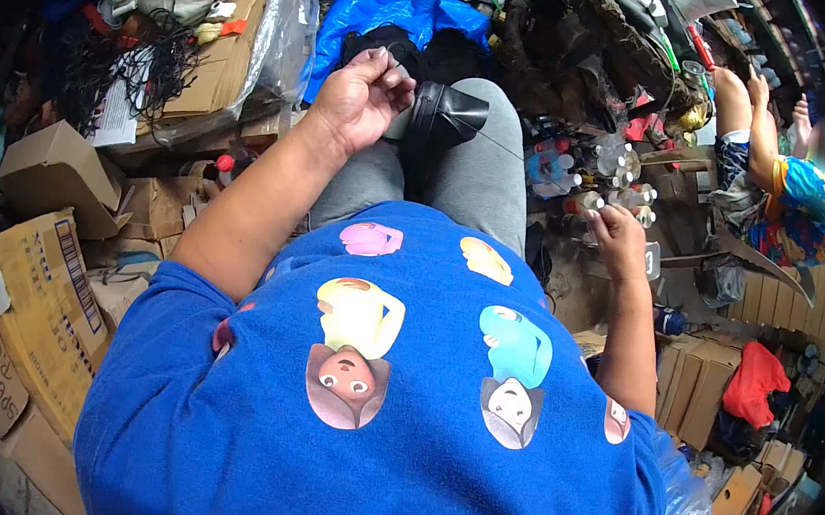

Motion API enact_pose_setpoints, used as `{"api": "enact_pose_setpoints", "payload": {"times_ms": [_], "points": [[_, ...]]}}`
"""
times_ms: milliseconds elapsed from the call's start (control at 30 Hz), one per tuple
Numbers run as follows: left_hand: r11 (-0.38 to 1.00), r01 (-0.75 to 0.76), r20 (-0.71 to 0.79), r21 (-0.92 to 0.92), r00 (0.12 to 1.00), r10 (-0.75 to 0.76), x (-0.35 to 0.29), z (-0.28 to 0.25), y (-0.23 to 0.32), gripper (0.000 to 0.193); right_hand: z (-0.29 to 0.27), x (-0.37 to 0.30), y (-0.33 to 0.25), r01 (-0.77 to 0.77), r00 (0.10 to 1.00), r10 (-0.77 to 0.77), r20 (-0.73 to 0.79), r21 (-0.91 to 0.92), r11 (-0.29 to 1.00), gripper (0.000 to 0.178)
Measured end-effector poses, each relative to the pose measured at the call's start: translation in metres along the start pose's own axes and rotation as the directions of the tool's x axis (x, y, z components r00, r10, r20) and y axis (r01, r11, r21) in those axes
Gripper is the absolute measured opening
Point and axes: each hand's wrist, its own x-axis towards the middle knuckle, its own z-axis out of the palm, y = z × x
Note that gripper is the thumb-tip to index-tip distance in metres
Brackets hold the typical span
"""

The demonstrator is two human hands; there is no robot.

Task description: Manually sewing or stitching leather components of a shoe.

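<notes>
A black leather shoe (448,113) with a shiny, pointed end sits between my knees, over my grey trousers. My left hand (360,101) is right beside it, palm up and fingers curled closed. What these fingers pinch, if anything, is too small to make out. From the shoe a thin dark thread (507,145) runs over my right knee toward my right hand (621,241). That hand is held out to the right, its fingers closed in a pinch at the thread's line. Part of the thread is lost against the background.
Cardboard boxes (59,175) and a tangle of black cords (156,70) lie to the left. Ahead is a blue plastic sheet (398,10). Several plastic bottles (608,167) stand beyond my right hand. Another person (800,203) sits at the far right, near a red cloth (757,384).
</notes>
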Motion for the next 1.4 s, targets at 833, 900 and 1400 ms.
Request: {"api": "enact_pose_setpoints", "payload": {"times_ms": [833,900,1400], "points": [[0.486,-0.744,0.431,0.459,0.665,0.610,-0.169,0.159,0.258,0.019,0.043,0.008,0.019,-0.230,0.973,0.196,0.120,0.503,0.833,0.033],[0.349,-0.737,0.588,0.579,0.673,0.448,-0.149,0.160,0.240,0.021,0.037,0.020,-0.002,-0.159,0.987,0.128,0.094,0.633,0.758,0.038],[-0.377,-0.296,-0.035,0.878,0.745,-0.666,0.094,0.063,0.062,0.070,0.037,0.126,-0.145,-0.073,0.977,-0.032,0.212,0.466,0.882,0.065]]}}
